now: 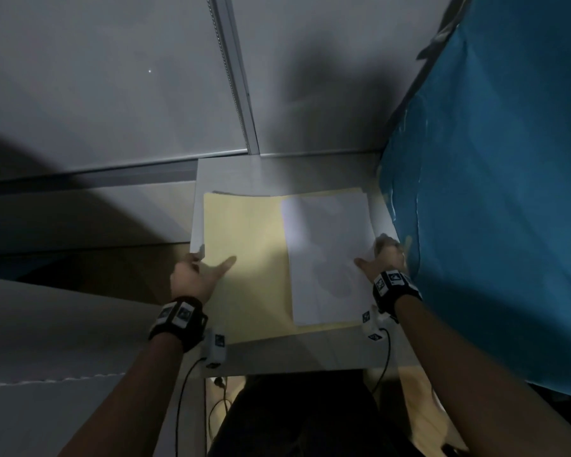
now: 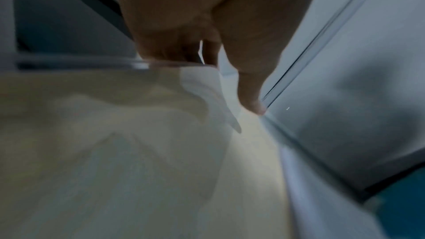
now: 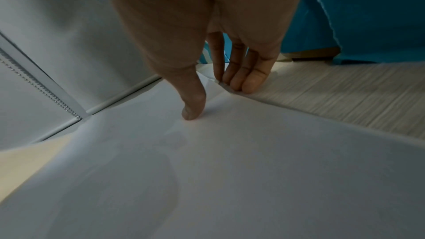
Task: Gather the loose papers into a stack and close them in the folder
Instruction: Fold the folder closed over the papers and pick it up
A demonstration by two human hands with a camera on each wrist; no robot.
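Note:
An open yellow folder (image 1: 244, 232) lies flat on a small white table (image 1: 310, 354). A stack of white papers (image 1: 327, 245) rests on its right half. My left hand (image 1: 213, 258) grips the folder's left edge, thumb on top and fingers curled under it; the left wrist view shows the folder (image 2: 115, 152) and a white sheet (image 2: 207, 86) by those fingers. My right hand (image 1: 370, 250) is at the stack's right edge. In the right wrist view its thumb presses on the papers (image 3: 230, 170) and straight fingers (image 3: 243, 81) touch the slightly raised edge.
A blue sheet (image 1: 491, 192) hangs close along the table's right side. Grey wall panels with a metal rail (image 1: 234, 77) stand right behind the table. Wrist-camera cables (image 1: 384, 357) hang off the front edge. A wood-grain strip of table (image 3: 345, 97) shows beside the papers.

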